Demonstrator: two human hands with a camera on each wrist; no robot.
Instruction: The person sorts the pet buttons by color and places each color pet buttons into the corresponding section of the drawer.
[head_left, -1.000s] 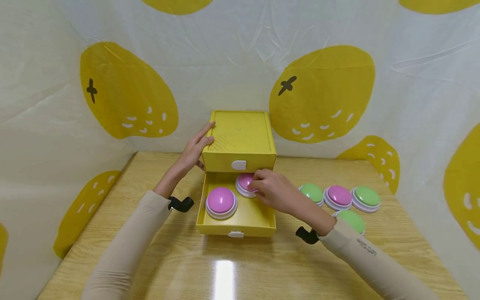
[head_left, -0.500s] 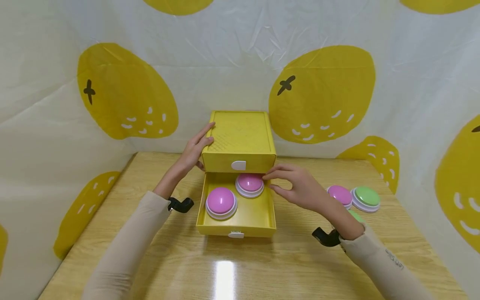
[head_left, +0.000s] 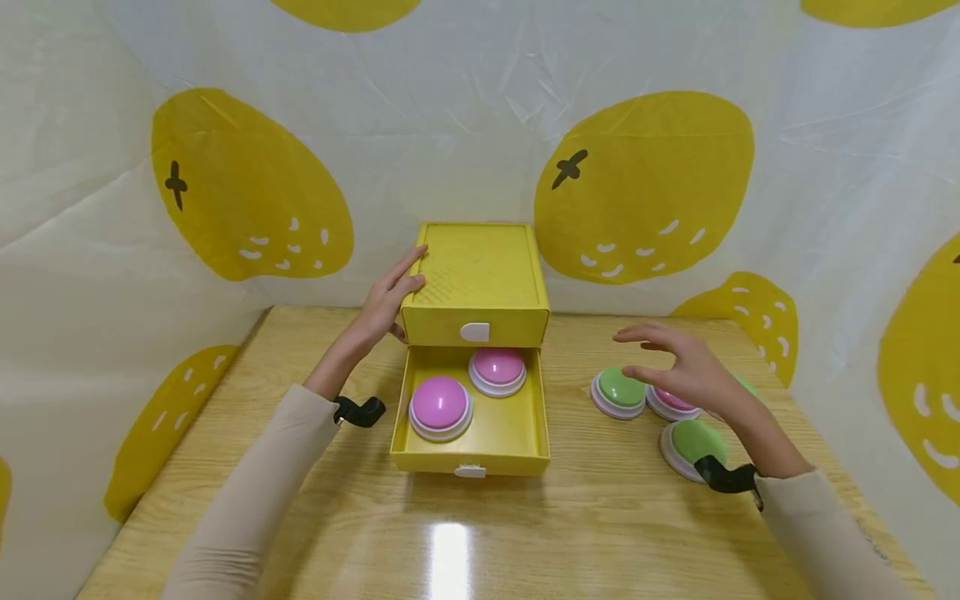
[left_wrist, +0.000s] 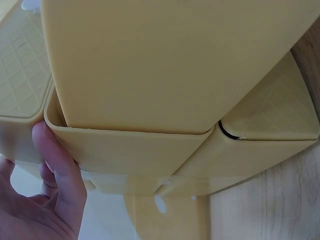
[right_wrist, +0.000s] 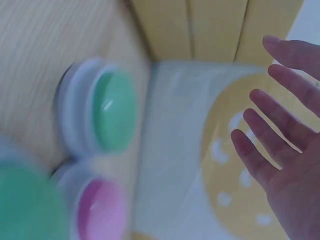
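A yellow two-drawer box (head_left: 476, 279) stands at the back of the wooden table. Its lower drawer (head_left: 525, 433) is pulled out and holds two pink dome buttons (head_left: 440, 404) (head_left: 498, 368). My left hand (head_left: 386, 300) rests flat on the box's top left edge, fingers straight, with its thumb (left_wrist: 57, 170) against the box's side (left_wrist: 150, 150). My right hand (head_left: 675, 362) hovers open, fingers spread (right_wrist: 280, 140), above the loose buttons to the right of the box. It holds nothing. Under it lie a green button (head_left: 618, 390) (right_wrist: 112, 117) and a pink button (head_left: 670, 403) (right_wrist: 100, 210).
Another green button (head_left: 693, 442) lies nearer me by my right wrist, and one more green one peeks out behind the hand (head_left: 746, 385). The upper drawer (head_left: 476, 329) is closed. A lemon-print sheet (head_left: 225, 183) walls the table at back and sides.
My right hand let go of the rear pink button in the drawer and moved right, out of the drawer, to above the loose buttons. The left hand stayed on the box.
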